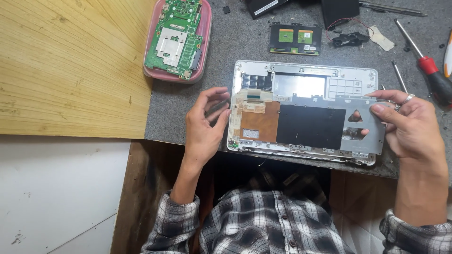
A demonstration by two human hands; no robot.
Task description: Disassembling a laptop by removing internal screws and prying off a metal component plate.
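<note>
Head view: my left hand (203, 123) steadies laptop shell (301, 113) with loose fingers, right hand (409, 124) pinches its metal bracket (372, 127); best lifted evenly, no twisting.

Both forearms, in plaid flannel sleeves, reach up from the person's torso toward an opened laptop chassis (306, 113). The left hand (203, 127) sits at the chassis's left edge, palm turned inward, fingers loosely curled and parted, thumb up. The right hand (412, 124) (a ring on one finger) grips the chassis's right edge, thumb pressed on top, fingertips curled beneath the metal plate.
</note>
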